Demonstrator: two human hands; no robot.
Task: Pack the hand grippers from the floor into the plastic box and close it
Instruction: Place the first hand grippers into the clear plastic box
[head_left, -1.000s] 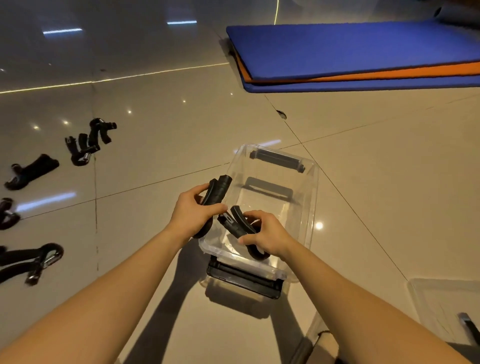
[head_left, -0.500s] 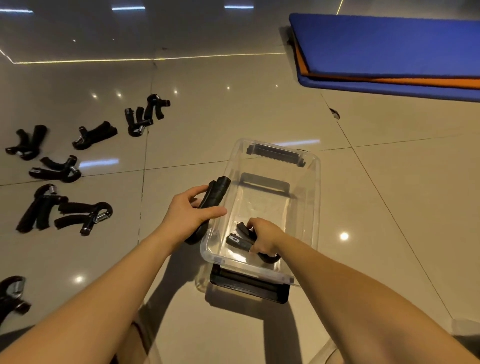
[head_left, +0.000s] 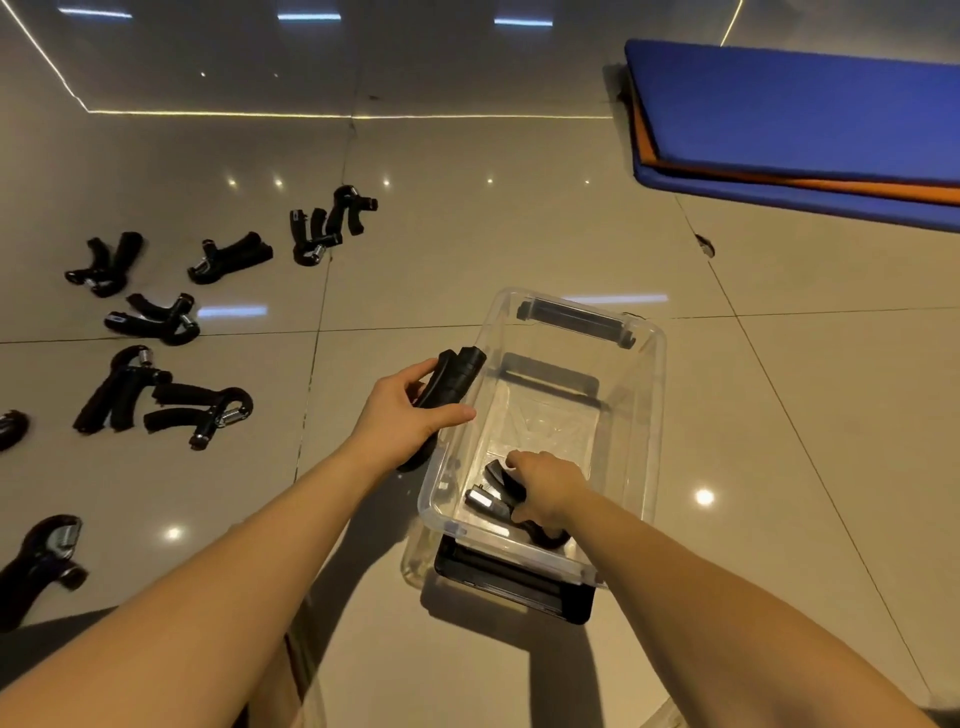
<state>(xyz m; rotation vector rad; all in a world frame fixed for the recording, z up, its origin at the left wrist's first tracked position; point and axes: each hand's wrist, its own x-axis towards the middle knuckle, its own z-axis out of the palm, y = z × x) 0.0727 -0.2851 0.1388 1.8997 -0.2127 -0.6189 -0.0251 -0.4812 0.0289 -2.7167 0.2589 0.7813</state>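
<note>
- While my left hand (head_left: 402, 421) clasps one gripper (head_left: 451, 382) beside the box (head_left: 652, 374), my right hand (head_left: 548, 488) holds another (head_left: 493, 501) on its bottom.
- More grippers (head_left: 171, 400) litter the floor (head_left: 467, 234) left; mats (head_left: 800, 119) lie far right.

Box (head_left: 655, 395): clear plastic, rectangular, lid off, standing on the tiled floor; a black latch handle is seen at its far end and another at its near end. One black gripper (head_left: 498, 501), with a metal spring part showing, is lying on the box floor at the near end, partly covered by the right hand. A second black gripper (head_left: 451, 382) is held just outside the box's left wall, handles pointing up and away, above rim level. Loose grippers (head_left: 171, 400) are spread on the floor well left of the box, black with foam handles and metal springs, some touching or overlapping in pairs.
</note>
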